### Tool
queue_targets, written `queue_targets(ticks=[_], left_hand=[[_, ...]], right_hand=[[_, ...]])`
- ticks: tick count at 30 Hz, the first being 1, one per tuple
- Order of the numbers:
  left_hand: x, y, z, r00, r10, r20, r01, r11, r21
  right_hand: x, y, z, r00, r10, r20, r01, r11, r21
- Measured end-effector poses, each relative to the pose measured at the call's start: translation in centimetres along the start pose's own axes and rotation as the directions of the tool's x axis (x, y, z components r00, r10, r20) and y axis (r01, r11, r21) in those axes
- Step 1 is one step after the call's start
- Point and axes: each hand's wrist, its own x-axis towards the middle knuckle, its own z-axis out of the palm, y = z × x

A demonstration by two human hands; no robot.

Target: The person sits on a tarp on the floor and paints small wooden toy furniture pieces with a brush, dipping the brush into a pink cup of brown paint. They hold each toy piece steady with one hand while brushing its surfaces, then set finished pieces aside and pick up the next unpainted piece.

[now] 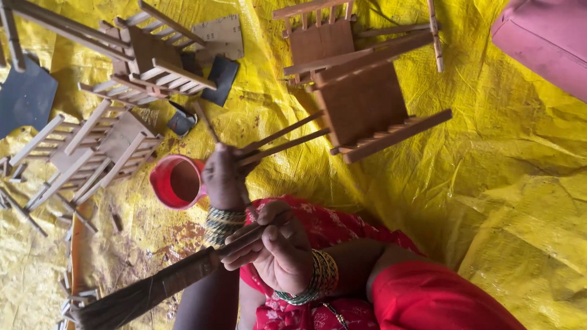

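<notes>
1. Head view: I see my left hand [223,177] clenched round the thin legs of the small wooden chair [361,104], centre-right.
2. My right hand [275,250] grips the brush [153,287], nearer.
3. That thin-leg hold might slip, or the brush might tip the red cup [177,181].

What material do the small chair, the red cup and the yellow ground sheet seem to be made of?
Small chair: likely unfinished wood, with brown grain and thin slats. Red cup: probably plastic, smooth and glossy. Yellow ground sheet: apparently a plastic tarpaulin, shiny and creased.
</notes>
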Motion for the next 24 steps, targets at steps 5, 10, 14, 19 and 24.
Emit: queue_targets(ticks=[5,10,14,19,24], left_hand=[[2.3,-2.9,3.1,0.990,-0.111,0.091,0.105,0.992,0.072],[4.2,-6.3,5.1,0.967,-0.189,0.173,0.180,0.981,0.068],[5.5,-8.7,5.5,0.945,-0.255,0.203,0.250,0.967,0.049],[6.3,-10.2,4.6,0.935,-0.296,0.197,0.295,0.955,0.036],[7.1,-11.2,3.4,0.914,-0.354,0.200,0.352,0.935,0.044]], right_hand=[[0.6,0.1,-0.7,0.992,-0.125,-0.029,0.122,0.989,-0.088],[1.2,0.0,-1.5,0.989,-0.133,-0.058,0.125,0.984,-0.124],[1.7,-0.1,-1.9,0.984,-0.156,-0.084,0.145,0.982,-0.119],[2.4,0.1,-2.0,0.979,-0.165,-0.124,0.150,0.981,-0.123],[3.1,0.2,-2.2,0.978,-0.175,-0.114,0.160,0.979,-0.127]])
